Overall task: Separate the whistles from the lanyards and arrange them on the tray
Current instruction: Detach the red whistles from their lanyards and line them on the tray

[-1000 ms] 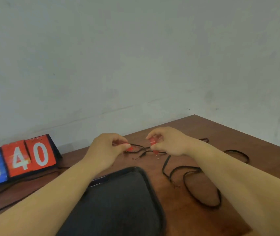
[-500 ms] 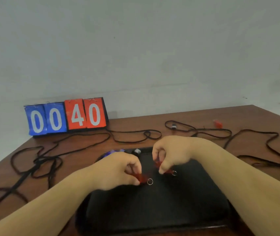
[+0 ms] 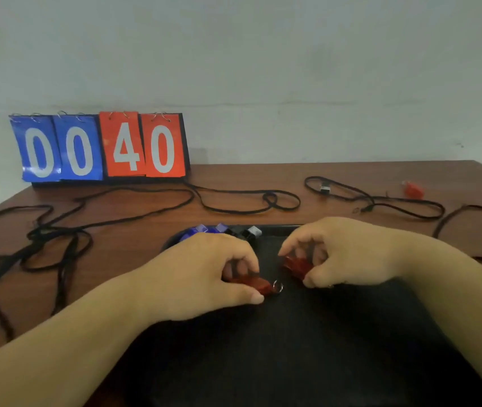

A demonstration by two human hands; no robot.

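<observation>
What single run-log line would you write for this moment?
left hand: pinches red whistle | right hand: pinches second red whistle | both over black tray | lanyards loose on table

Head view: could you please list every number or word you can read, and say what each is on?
"00": white digits on the scoreboard's two blue cards.
"40": white digits on its two red cards.
Nothing else is readable: the whistles and tray show no text.

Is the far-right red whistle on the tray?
No, the far red whistle lies on the table, behind the tray and apart from it.
</observation>
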